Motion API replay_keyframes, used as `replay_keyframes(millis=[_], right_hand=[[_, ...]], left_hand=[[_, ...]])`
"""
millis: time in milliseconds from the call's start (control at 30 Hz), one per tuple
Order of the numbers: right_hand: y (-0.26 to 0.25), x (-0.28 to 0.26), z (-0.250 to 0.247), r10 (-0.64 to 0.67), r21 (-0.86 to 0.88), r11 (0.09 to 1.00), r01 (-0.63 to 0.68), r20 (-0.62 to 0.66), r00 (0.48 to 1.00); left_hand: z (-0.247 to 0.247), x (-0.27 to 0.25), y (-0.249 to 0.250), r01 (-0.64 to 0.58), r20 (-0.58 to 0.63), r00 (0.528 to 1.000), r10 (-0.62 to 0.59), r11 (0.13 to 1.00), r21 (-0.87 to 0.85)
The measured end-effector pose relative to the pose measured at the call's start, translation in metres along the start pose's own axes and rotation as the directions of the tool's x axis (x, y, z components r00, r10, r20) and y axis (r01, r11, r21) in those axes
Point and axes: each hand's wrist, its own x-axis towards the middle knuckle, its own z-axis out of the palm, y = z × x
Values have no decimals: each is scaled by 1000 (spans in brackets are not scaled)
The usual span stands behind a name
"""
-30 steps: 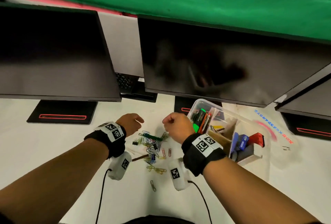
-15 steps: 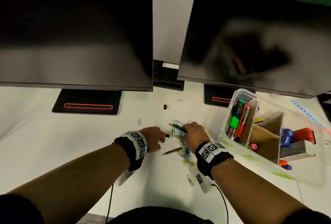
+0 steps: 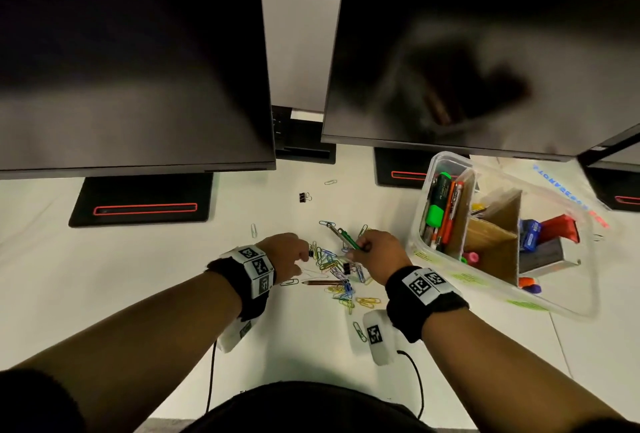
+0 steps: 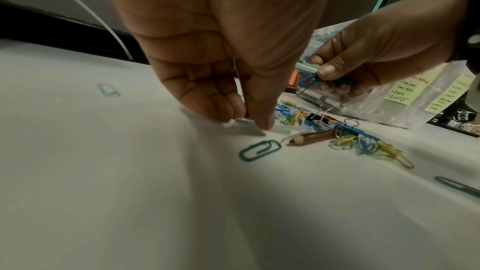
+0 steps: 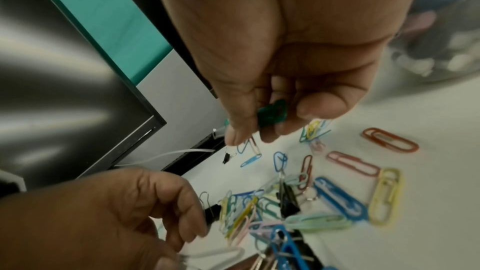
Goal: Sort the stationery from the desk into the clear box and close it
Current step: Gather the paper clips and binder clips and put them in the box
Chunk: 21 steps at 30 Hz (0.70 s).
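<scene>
Pinching a green pen (image 3: 346, 239) in my right hand (image 3: 377, 254), thumb and fingers curled round its lower end, barrel angled up and away toward the monitors. From the left wrist view a blue paper clip (image 4: 309, 80) hangs caught at my right thumb alongside the pen. My left hand (image 3: 284, 254) is down on the white desk (image 3: 138, 294), fingertips (image 4: 262, 122) bunched together and pressing on a pale, whitish clip at the left edge of the paper clip pile (image 3: 337, 271); whether it's actually gripped or just pinned flat I can't tell.

The pile sits between my 2 hands, mixed colours, with black binder clips (image 5: 287, 198) tangled in it. A short brown pencil (image 3: 320, 282) lies at the near side of the pile, tip pointing left, with a green paper clip (image 4: 259, 149) just beside its tip. 1 loose binder clip (image 3: 304, 196) lies farther back toward the monitors, well apart from the pile.

The clear box (image 3: 420, 224) stands open on the desk to the right of my right hand, cardboard dividers inside. Its left compartment holds markers and pens, including a green highlighter (image 3: 435, 214). Yellow sticky notes (image 4: 405, 91) show on its side wall.
</scene>
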Motion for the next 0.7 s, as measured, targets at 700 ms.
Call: replay_keyframes(millis=[700], right_hand=[[26,-21,-14,118,371,921,-117,19,993]], left_hand=[[-13,-4,29,44,-166,981,-97,954,-296]])
